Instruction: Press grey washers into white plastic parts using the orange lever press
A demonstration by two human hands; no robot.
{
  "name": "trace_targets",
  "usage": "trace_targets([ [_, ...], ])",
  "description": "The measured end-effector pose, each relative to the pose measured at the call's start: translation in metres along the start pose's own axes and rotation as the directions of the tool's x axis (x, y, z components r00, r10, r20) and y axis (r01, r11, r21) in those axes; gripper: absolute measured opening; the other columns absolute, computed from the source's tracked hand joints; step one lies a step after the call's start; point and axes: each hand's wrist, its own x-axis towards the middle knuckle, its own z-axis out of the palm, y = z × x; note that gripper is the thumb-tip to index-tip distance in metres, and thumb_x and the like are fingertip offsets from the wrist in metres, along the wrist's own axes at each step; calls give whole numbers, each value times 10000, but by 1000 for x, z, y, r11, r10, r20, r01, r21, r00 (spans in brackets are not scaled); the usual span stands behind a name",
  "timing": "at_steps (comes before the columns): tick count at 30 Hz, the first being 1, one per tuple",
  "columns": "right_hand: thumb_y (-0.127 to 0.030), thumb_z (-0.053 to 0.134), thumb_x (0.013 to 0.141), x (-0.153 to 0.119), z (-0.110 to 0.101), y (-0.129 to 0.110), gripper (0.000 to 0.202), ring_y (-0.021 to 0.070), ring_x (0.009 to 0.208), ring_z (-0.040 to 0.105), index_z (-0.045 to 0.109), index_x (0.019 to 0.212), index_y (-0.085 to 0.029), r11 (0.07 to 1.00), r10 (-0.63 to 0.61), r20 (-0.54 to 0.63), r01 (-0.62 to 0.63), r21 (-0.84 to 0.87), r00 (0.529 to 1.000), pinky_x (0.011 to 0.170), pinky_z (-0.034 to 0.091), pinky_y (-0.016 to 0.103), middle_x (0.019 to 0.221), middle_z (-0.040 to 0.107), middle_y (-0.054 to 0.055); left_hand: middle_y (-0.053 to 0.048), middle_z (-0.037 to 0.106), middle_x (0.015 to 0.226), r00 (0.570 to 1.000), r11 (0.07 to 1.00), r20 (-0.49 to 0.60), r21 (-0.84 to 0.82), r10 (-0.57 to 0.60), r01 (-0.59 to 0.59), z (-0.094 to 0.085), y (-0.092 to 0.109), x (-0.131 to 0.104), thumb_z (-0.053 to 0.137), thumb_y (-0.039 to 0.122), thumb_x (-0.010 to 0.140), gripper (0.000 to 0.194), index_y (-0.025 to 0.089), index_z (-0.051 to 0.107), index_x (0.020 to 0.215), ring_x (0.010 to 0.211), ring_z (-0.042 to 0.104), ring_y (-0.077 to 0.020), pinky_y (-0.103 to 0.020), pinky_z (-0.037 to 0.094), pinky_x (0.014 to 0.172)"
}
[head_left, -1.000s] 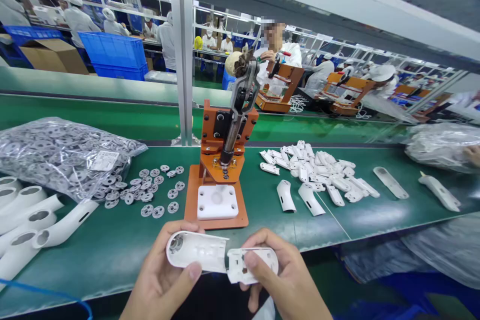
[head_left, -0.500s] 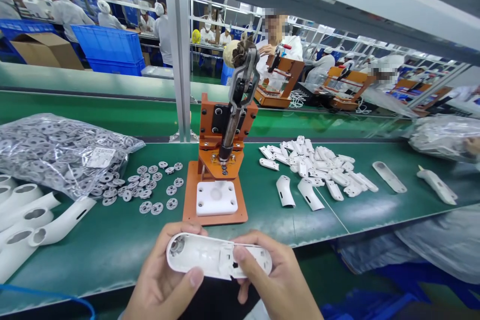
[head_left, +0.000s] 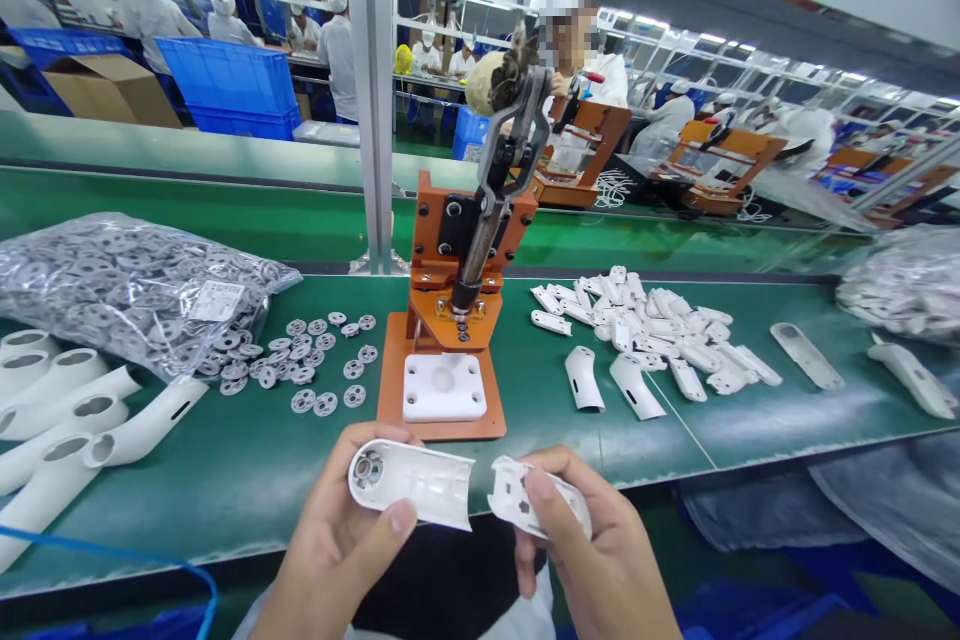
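Observation:
My left hand (head_left: pixel 352 520) grips a white curved plastic shell (head_left: pixel 427 485), hollow side up, with a grey round disc seated in its rounded end. In my right hand (head_left: pixel 577 530) is a smaller white plastic piece (head_left: pixel 517 495) with small cut-outs, pinched under the thumb. A narrow gap separates the two parts, both held over the front edge of the bench. Just beyond them stands an orange hand press (head_left: pixel 469 320) with a white block (head_left: pixel 444 400) on its base; neither hand touches it.
Loose grey discs (head_left: pixel 302 401) lie left of the press, by a clear bag of discs (head_left: pixel 135 290). White tubular shells (head_left: pixel 67 450) fill the left side. Small white parts (head_left: pixel 660 325) are heaped at right, near two curved shells (head_left: pixel 584 380). A blue cord (head_left: pixel 150 552) crosses the front left.
The smaller white piece has come apart from the shell; my right hand has moved right with it. My left hand still holds the shell. The whole view has shifted slightly.

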Motion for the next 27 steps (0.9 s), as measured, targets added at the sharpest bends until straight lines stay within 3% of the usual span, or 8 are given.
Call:
trace_targets([
  [3, -697, 708, 794, -5, 6, -4, 530, 77, 418, 527, 640, 813, -172, 999, 34, -1, -34, -24, 999, 491, 406, 173, 492, 543, -47, -1, 627, 1015, 1000, 1000, 18, -10, 3, -3, 0, 0, -1, 820, 467, 768, 401, 287, 636, 1076, 792, 585, -115, -164, 490, 706],
  [9, -685, 692, 815, 0, 10, 4, 511, 104, 446, 566, 606, 883, -186, 997, 38, 122, -29, -72, 992, 487, 436, 176, 501, 546, -51, -12, 612, 1059, 998, 1000, 55, -14, -5, 5, -2, 1, -3, 831, 448, 760, 387, 291, 644, 1060, 844, 609, -137, -176, 498, 715],
  [16, -685, 641, 848, -2, 9, 3, 510, 157, 484, 627, 686, 940, -185, 983, -7, 113, 28, -184, 994, 520, 492, 216, 489, 593, -12, -10, 607, 1073, 999, 1000, 47, -10, -8, 9, -2, 0, -5, 827, 450, 759, 364, 297, 651, 1039, 842, 620, -143, -182, 512, 713],
  [22, -681, 680, 805, -11, 13, -6, 494, 181, 484, 637, 754, 896, -201, 980, -20, -35, 13, -200, 999, 534, 516, 250, 495, 597, -3, -18, 614, 1048, 999, 1000, 47, -16, -4, 5, -3, -2, -5, 821, 440, 757, 364, 297, 650, 1044, 798, 604, -158, -219, 524, 693],
  [27, -641, 687, 820, -10, 13, -3, 445, 159, 454, 628, 757, 869, -204, 974, -80, 58, 91, -209, 995, 481, 512, 231, 568, 622, 11, -31, 601, 1050, 999, 1000, 47, -18, -14, 15, -6, 0, -6, 835, 451, 734, 396, 280, 651, 1040, 798, 591, -157, -207, 523, 683],
])
